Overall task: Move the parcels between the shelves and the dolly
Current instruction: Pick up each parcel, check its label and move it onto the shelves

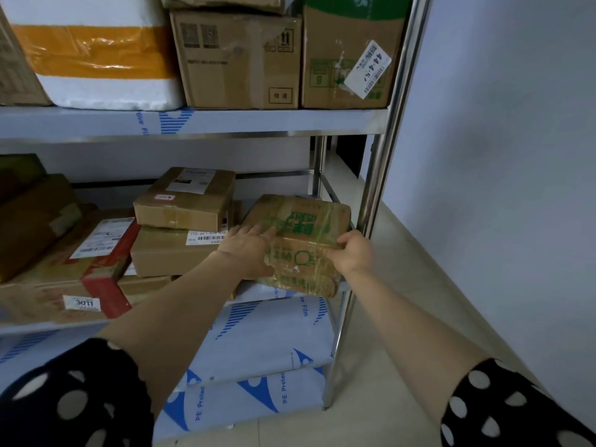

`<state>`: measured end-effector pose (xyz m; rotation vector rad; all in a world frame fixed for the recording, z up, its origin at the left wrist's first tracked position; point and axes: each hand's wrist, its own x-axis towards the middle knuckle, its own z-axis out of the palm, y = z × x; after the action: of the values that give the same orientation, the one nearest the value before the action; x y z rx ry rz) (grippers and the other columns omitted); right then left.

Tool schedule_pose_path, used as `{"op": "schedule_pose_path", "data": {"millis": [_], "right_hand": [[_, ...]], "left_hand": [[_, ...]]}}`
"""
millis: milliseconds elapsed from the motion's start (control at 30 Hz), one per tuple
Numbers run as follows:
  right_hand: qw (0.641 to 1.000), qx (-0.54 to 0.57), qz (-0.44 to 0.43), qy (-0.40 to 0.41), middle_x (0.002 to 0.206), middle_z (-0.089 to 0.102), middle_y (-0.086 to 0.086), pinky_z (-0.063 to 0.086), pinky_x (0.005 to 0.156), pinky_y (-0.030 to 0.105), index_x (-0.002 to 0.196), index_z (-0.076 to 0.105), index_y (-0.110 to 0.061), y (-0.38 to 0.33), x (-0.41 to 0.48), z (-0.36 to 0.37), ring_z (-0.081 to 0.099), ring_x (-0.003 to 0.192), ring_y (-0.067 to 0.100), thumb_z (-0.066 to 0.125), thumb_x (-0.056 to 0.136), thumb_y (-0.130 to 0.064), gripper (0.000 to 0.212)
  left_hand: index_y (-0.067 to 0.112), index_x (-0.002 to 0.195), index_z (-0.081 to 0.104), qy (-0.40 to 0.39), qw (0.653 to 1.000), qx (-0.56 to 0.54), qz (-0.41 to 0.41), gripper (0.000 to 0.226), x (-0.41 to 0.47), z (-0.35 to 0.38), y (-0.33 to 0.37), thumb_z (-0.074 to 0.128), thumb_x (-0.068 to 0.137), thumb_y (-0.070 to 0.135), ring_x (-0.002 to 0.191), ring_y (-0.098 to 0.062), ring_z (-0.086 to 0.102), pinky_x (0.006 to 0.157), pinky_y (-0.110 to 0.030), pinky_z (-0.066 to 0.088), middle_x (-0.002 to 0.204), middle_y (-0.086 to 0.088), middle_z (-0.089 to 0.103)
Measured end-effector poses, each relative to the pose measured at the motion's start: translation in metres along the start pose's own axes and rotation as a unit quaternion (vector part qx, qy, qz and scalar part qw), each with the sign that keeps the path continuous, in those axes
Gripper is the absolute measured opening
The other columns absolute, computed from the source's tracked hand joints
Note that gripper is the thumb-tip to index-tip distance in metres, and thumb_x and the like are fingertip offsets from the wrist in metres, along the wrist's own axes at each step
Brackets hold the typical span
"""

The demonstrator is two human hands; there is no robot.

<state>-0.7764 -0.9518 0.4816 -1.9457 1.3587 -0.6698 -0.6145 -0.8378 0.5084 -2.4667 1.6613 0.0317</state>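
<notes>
The cardboard parcel [301, 235] sits at the right end of the middle shelf [200, 123], tilted, its near lower edge jutting past the shelf front. It is wrapped in glossy clear tape over green printing; the characters are too smeared to read.

The left hand [250, 250] lies on the parcel's left side, fingers straight and spread flat across the top, thumb against the front face. The right hand [353, 253] grips the parcel's right front corner, fingers curled over the top edge. The two hands are apart, the parcel between them.

Just left of the left hand is a stack of flat boxes: the barcode-labelled box [167, 253] touches the wrist side, and a smaller box [185, 201] with a white shipping label and a pink sticker lies on top of it. Further left, a red-and-brown box [96, 279] carries a sticker reading "3011".

Above the hands, the upper shelf holds a white foam box [96, 59] banded in orange tape, a plain carton [238, 62] with handling arrows, and a green-printed carton [342, 33] with a label starting "44-4-". Below the hands, the shelf covering [258, 343] reads "PE Protective Film". Right of the right hand stands the steel post [379, 195].
</notes>
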Motion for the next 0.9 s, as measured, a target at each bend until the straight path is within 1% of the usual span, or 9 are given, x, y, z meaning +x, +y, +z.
{"op": "schedule_pose_path", "data": {"millis": [67, 133, 333, 433, 567, 667, 767, 833, 900], "right_hand": [[1.0, 0.013, -0.001, -0.005, 0.114, 0.064, 0.009, 0.051, 0.087, 0.034, 0.111, 0.062, -0.007, 0.002, -0.004, -0.005, 0.061, 0.104, 0.025, 0.07, 0.084, -0.019, 0.031], [1.0, 0.025, -0.003, -0.014, 0.11, 0.066, 0.007, 0.051, 0.088, 0.034, 0.11, 0.065, -0.006, 0.004, -0.006, -0.009, 0.062, 0.103, 0.024, 0.069, 0.084, -0.018, 0.028], [0.996, 0.079, 0.006, -0.041, 0.117, 0.061, 0.007, 0.05, 0.093, 0.037, 0.126, 0.054, -0.01, 0.012, -0.009, -0.005, 0.06, 0.106, 0.023, 0.072, 0.082, -0.022, 0.05], [0.995, 0.071, -0.019, -0.064, 0.131, 0.055, 0.008, 0.047, 0.099, 0.04, 0.143, 0.041, -0.017, 0.02, -0.015, 0.002, 0.056, 0.116, 0.026, 0.067, 0.087, -0.021, 0.062], [0.994, 0.05, -0.057, -0.081, 0.141, 0.05, 0.005, 0.042, 0.105, 0.038, 0.146, 0.036, -0.019, 0.028, -0.016, 0.006, 0.051, 0.125, 0.025, 0.054, 0.096, -0.013, 0.054], [0.996, 0.058, -0.042, -0.061, 0.141, 0.05, 0.008, 0.038, 0.101, 0.027, 0.142, 0.043, -0.012, 0.035, -0.009, 0.005, 0.05, 0.125, 0.024, 0.048, 0.097, -0.003, 0.047], [0.997, 0.042, -0.028, -0.05, 0.138, 0.052, 0.012, 0.037, 0.099, 0.025, 0.138, 0.048, -0.009, 0.04, -0.001, -0.002, 0.049, 0.125, 0.027, 0.043, 0.098, -0.002, 0.042], [0.998, 0.029, -0.034, -0.044, 0.136, 0.054, 0.012, 0.038, 0.099, 0.027, 0.139, 0.047, -0.008, 0.039, -0.001, -0.007, 0.05, 0.124, 0.027, 0.045, 0.098, -0.005, 0.041], [0.996, 0.034, -0.044, -0.065, 0.132, 0.057, 0.01, 0.041, 0.101, 0.034, 0.142, 0.043, -0.01, 0.035, -0.004, -0.007, 0.053, 0.121, 0.028, 0.053, 0.095, -0.01, 0.048]], "left_hand": [[0.029, 0.153, 0.002, -0.023, 0.999, -0.042, 0.01, 0.092, -0.001, -0.001, 0.011, 0.062, 0.085, 0.046, 0.141, -0.031, 0.025, 0.112, -0.044, 0.029, 0.155, -0.009, 0.021], [0.032, 0.153, 0.002, -0.033, 0.998, -0.049, 0.007, 0.09, -0.001, 0.001, 0.021, 0.062, 0.085, 0.043, 0.139, -0.035, 0.026, 0.109, -0.045, 0.034, 0.151, -0.013, 0.025], [0.013, 0.15, 0.019, -0.01, 0.997, -0.079, -0.004, 0.084, -0.001, 0.003, 0.042, 0.066, 0.084, 0.034, 0.142, -0.032, 0.019, 0.113, -0.045, 0.03, 0.151, -0.014, 0.023], [0.013, 0.153, 0.003, -0.023, 0.997, -0.071, 0.0, 0.089, 0.001, 0.004, 0.045, 0.063, 0.088, 0.022, 0.146, -0.03, 0.011, 0.117, -0.043, 0.024, 0.158, -0.014, 0.01], [0.015, 0.153, 0.001, -0.02, 0.997, -0.069, 0.0, 0.079, -0.003, 0.004, 0.047, 0.05, 0.093, 0.005, 0.147, -0.027, 0.011, 0.118, -0.035, 0.019, 0.16, -0.01, 0.004], [0.015, 0.154, 0.005, 0.002, 0.997, -0.077, 0.002, 0.078, -0.01, 0.003, 0.057, 0.048, 0.091, 0.0, 0.146, -0.026, 0.014, 0.117, -0.034, 0.023, 0.16, -0.009, 0.009], [0.014, 0.154, 0.008, 0.027, 0.996, -0.081, 0.008, 0.076, -0.014, 0.003, 0.062, 0.048, 0.09, 0.003, 0.143, -0.025, 0.021, 0.113, -0.037, 0.032, 0.158, -0.006, 0.021], [0.014, 0.153, 0.01, 0.033, 0.996, -0.083, 0.004, 0.076, -0.016, 0.004, 0.062, 0.05, 0.089, 0.005, 0.141, -0.027, 0.023, 0.111, -0.041, 0.034, 0.154, -0.007, 0.028], [0.013, 0.153, 0.009, 0.029, 0.998, -0.053, 0.005, 0.077, -0.017, 0.005, 0.062, 0.052, 0.089, 0.007, 0.14, -0.031, 0.02, 0.116, -0.042, 0.025, 0.154, -0.01, 0.024]]}}
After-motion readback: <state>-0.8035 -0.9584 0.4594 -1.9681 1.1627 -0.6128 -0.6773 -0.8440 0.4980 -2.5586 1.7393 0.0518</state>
